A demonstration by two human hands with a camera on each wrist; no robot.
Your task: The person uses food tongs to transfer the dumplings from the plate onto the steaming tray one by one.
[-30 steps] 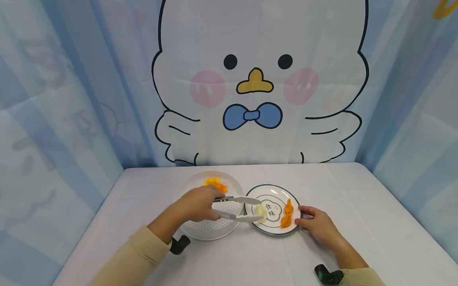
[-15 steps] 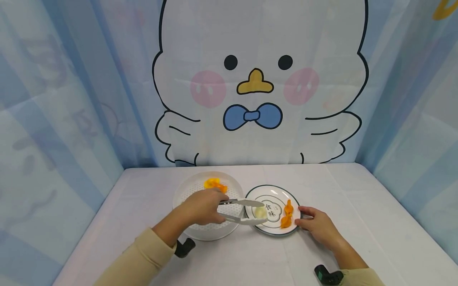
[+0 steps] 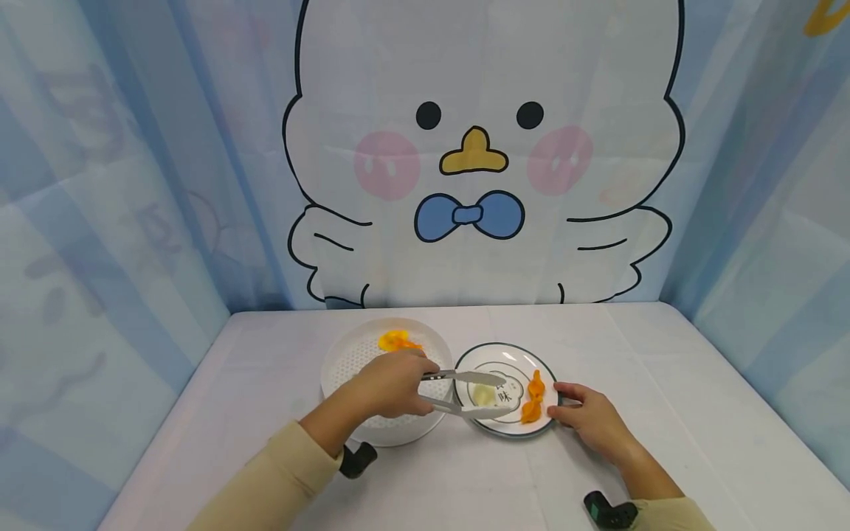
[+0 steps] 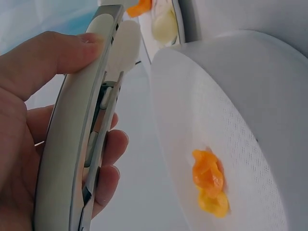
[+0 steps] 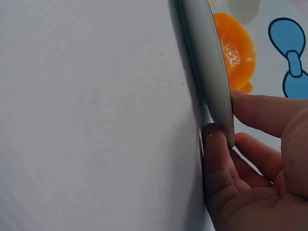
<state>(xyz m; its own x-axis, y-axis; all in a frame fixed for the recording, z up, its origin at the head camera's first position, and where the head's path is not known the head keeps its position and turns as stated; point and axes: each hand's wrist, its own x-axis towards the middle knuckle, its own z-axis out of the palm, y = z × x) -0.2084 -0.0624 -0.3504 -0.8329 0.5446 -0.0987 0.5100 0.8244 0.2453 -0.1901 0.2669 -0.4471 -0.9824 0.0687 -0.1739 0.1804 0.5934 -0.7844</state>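
Observation:
My left hand grips metal tongs, thumb along one arm and fingers curled round the other in the left wrist view. The tongs' pale tips are parted over a white plate with a dark green rim. A small pale-yellow piece lies on the plate between the tong arms. Towards the plate's right side sits an orange, twisted-looking piece. My right hand pinches the plate's right rim, thumb above and fingers below in the right wrist view, close to a shiny orange piece.
To the left stands a round white perforated tray, partly under my left hand. Yellow and orange pieces lie in it. A white cloth covers the table, and a printed curtain hangs behind its far edge.
My left hand has moved to the right with the tongs, so their tips now reach past the pale-yellow piece, which stays in place. The right hand and plate have not moved.

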